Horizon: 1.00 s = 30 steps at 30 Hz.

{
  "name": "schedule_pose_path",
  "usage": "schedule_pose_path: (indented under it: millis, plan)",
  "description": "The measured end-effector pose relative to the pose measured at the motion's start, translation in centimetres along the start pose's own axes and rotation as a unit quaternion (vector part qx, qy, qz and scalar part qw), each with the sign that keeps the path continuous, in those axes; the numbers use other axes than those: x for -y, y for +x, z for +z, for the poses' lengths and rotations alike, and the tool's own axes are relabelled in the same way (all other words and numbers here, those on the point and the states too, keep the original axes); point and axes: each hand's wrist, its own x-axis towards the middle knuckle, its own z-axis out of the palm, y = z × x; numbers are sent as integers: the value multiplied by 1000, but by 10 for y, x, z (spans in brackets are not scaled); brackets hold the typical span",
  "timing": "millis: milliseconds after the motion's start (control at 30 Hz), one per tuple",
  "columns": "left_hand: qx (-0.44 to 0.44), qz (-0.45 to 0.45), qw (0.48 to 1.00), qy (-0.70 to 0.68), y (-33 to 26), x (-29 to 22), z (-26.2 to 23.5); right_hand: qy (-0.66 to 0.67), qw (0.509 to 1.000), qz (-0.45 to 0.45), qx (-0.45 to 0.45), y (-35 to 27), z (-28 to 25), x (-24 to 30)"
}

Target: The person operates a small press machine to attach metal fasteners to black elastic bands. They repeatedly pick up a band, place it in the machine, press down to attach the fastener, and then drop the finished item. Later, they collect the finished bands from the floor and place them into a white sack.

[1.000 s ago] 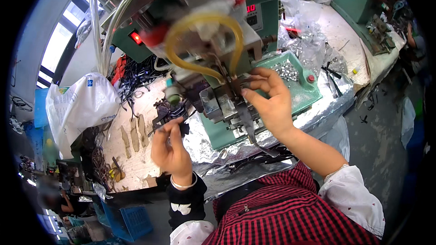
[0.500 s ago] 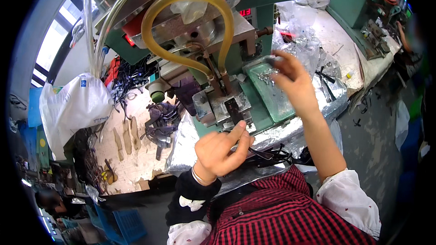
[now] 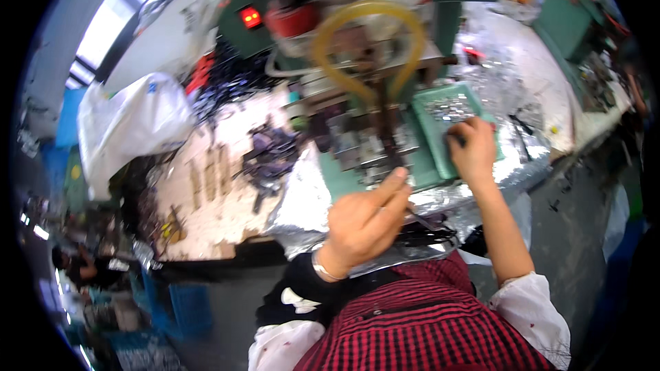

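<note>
My left hand (image 3: 364, 223) is closed at the front of the metal clamping block (image 3: 375, 144) of a bench machine. Its index finger and thumb pinch the near end of a dark narrow strip (image 3: 393, 158), which reaches onto the block; blur hides its exact kind. Over the near part of a green tray (image 3: 443, 161), my right hand (image 3: 476, 154) has its fingers curled downward. Something dark shows at those fingertips, too blurred to name. Small shiny metal parts (image 3: 448, 108) lie in the tray's far end, beyond the right hand.
A yellow hose (image 3: 320, 48) loops above the block. Dark slender pieces (image 3: 430, 233) lie on foil by my waist. Left on the bench are a purplish-black heap (image 3: 268, 158), tan strips (image 3: 210, 175) and a white bag (image 3: 137, 134). Crumpled clear plastic (image 3: 491, 72) lies behind the tray.
The view has shifted, so the machine sits further right. My right hand, blurred with fingers spread above the tray before, is now lower in it with fingers curled. My left hand stays at the strip.
</note>
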Motion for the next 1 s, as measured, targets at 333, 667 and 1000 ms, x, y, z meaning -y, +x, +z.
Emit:
schedule_pose_path:
  millis: [333,667,1000]
  plan:
    - [-101,-146,934,309,-1,61,-113,126,990,-21,-54,1,-16,-3]
    - [116,-228,879,403,-111,245,-62,161,981,78,-80,-23,-29,-8]
    - [-153,-397,900,-100,-60,155,-60,333,943,-23,11,4,-70,59]
